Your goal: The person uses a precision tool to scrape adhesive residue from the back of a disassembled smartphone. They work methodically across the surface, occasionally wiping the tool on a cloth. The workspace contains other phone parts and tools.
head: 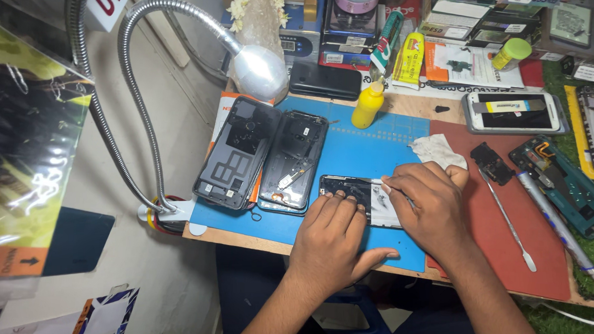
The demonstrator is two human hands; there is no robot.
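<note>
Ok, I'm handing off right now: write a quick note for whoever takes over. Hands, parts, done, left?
Left hand: flat, pinning the opened phone on the blue mat.
Right hand: fingertips working at the phone's inner end, possibly gripping a thin tool; unclear.
Two removed back covers lie left of it; metal spudger on the red mat.
Done: phone opened.
Left: the inside work.

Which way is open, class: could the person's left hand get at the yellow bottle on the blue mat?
Probably yes. The left hand rests on the opened phone, and bare blue mat lies between it and the yellow bottle, with nothing standing in that path.
</note>
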